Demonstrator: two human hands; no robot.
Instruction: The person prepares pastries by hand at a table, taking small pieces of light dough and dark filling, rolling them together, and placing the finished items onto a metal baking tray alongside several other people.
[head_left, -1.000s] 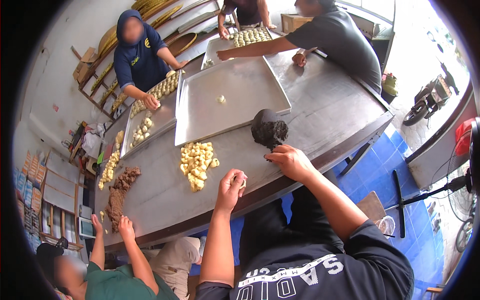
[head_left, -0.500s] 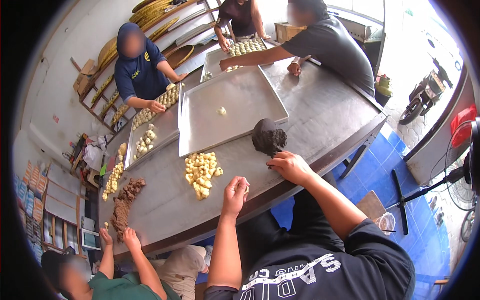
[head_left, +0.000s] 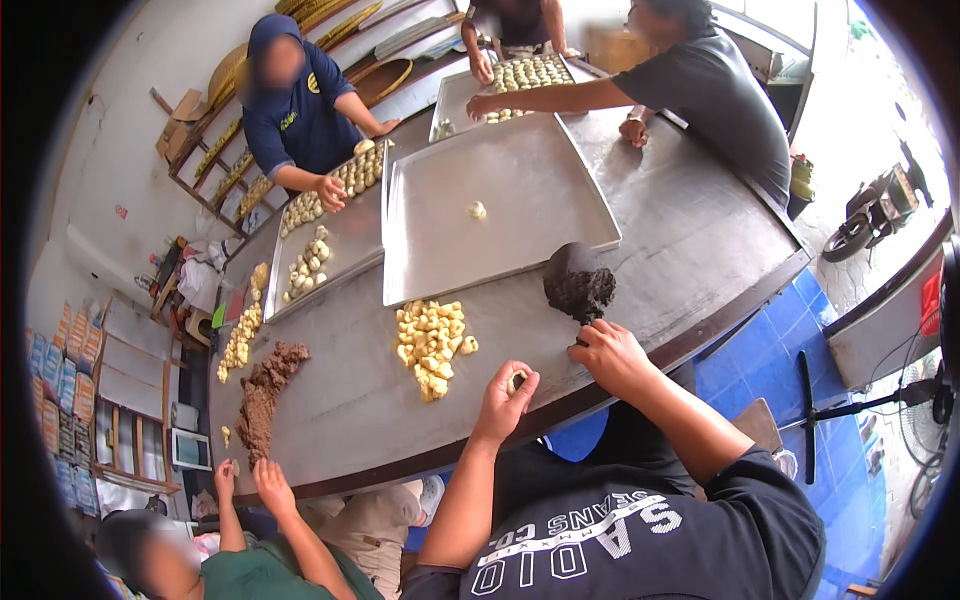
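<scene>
In my left hand point(head_left: 505, 405), curled above the table's near edge, is a small pale dough piece point(head_left: 516, 382) with a dark patch in its middle. My right hand point(head_left: 615, 358) is at the near side of a lump of dark brown paste point(head_left: 580, 285), with its fingers pinched together on a bit of the dark paste. The lump is smooth on its left and crumbly on its right. A pile of small yellow dough pieces point(head_left: 430, 345) lies beyond my left hand. Behind these, a large metal tray point(head_left: 500, 255) holds a single pale ball point(head_left: 476, 210).
Across the metal table point(head_left: 690, 235), co-workers reach over trays of pale balls point(head_left: 525, 75). At the left, another person's hands point(head_left: 268, 482) are by a brown paste heap point(head_left: 265, 395). A second tray point(head_left: 335, 275) stands left of the large one. A fan point(head_left: 920, 400) is at the right.
My left hand has turned, and the dough piece in it now shows its dark middle. My right hand stays by the paste lump, fingers closed. The whole view has shifted a little.
</scene>
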